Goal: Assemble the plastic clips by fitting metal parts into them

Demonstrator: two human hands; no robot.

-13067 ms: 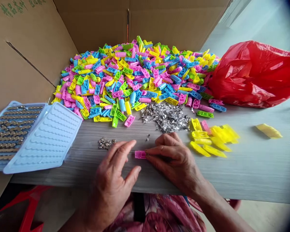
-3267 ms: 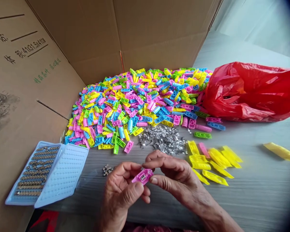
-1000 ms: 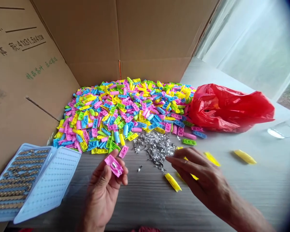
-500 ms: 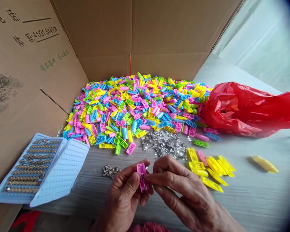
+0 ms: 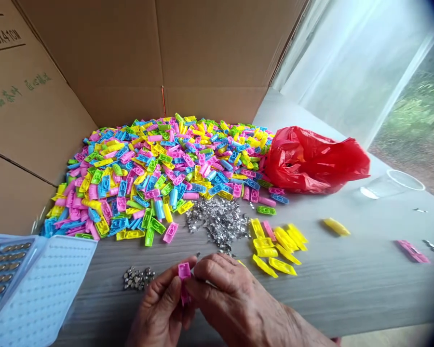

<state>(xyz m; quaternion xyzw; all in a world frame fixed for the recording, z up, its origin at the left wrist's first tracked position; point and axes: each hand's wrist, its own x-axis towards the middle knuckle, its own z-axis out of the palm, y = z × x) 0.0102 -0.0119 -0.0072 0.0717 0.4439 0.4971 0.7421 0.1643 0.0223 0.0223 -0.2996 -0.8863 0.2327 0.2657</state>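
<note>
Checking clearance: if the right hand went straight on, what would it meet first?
The right hand meets the pink plastic piece first, then likely the left hand; depth is unclear.

Carton flap [image 5: 32,125] — "1.5x410M" in black

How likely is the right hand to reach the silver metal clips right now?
Likely yes. The right hand is pinching a pink plastic piece with the left hand, but the heap of silver metal clips lies just ahead, with nothing between. It must let go first.
</note>
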